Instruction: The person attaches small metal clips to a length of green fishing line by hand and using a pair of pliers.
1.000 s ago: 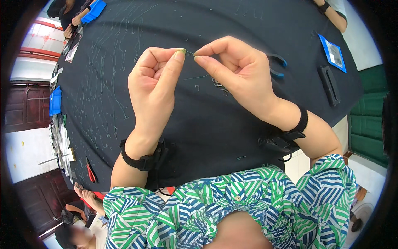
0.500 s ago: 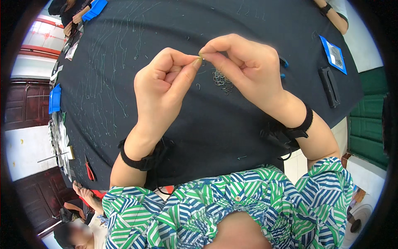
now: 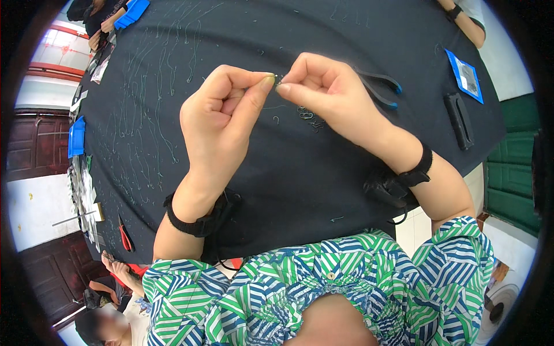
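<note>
Round table under dark blue cloth (image 3: 300, 190), left hand (image 3: 222, 124) and right hand (image 3: 329, 92) both pinching a tiny metal hook (image 3: 277, 78) at 12 o'clock, green door (image 3: 511, 173) at 3 o'clock.

A flat blue packet (image 3: 466, 75) with a pale window lies near the far right edge of the dark counter (image 3: 288, 190). Blue trays (image 3: 76, 137) sit at its left rim, another (image 3: 133, 11) at the far left corner; their contents are too small to tell.

The surface (image 3: 277, 190) wears matt black cloth, strewn with thin, faintly shiny wire (image 3: 161, 109). Blue trays (image 3: 76, 137) look like smooth, glossy plastic. The shirt (image 3: 323, 288) is soft printed fabric.
</note>
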### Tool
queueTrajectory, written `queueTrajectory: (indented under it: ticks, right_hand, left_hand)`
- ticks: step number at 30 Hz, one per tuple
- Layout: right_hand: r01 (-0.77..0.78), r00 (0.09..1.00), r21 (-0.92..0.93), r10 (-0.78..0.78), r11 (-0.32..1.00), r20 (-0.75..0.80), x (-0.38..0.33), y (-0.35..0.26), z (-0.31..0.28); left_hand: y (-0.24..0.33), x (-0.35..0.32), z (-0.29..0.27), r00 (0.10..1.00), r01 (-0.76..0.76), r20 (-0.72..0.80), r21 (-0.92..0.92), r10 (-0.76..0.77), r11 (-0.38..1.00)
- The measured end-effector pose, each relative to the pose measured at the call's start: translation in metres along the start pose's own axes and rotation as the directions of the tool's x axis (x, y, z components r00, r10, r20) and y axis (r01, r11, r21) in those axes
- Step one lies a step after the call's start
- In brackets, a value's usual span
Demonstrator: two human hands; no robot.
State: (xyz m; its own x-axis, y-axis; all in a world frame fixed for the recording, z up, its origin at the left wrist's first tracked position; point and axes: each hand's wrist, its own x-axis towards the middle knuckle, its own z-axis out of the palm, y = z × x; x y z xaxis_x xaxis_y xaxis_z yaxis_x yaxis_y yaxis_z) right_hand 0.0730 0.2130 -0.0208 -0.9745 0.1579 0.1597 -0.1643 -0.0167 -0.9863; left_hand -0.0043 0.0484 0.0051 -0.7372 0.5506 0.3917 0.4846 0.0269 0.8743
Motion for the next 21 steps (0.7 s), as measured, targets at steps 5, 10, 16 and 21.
queueTrajectory:
  ticks: [5,10,16,21]
  right_hand:
    - [0.303,0.951,-0.448,-0.297,0.841,0.085,-0.009,-0.018,0.003]
    - [0.330,0.907,-0.557,-0.419,0.763,-0.037,-0.009,-0.027,0.000]
    - [0.268,0.934,-0.429,-0.342,0.862,-0.103,-0.001,-0.020,-0.010]
    - [0.038,0.999,0.046,-0.038,0.998,-0.016,0.005,-0.003,-0.006]
  left_hand:
    - [-0.002,0.000,-0.003,1.000,-0.002,-0.024,0.002,0.002,1.000]
    - [0.004,0.001,-0.003,0.999,-0.014,0.046,0.123,0.008,0.992]
    - [0.007,0.000,0.000,0.994,-0.087,0.080,0.146,0.076,0.986]
    - [0.005,0.000,-0.001,0.996,-0.088,0.027,0.144,0.085,0.986]
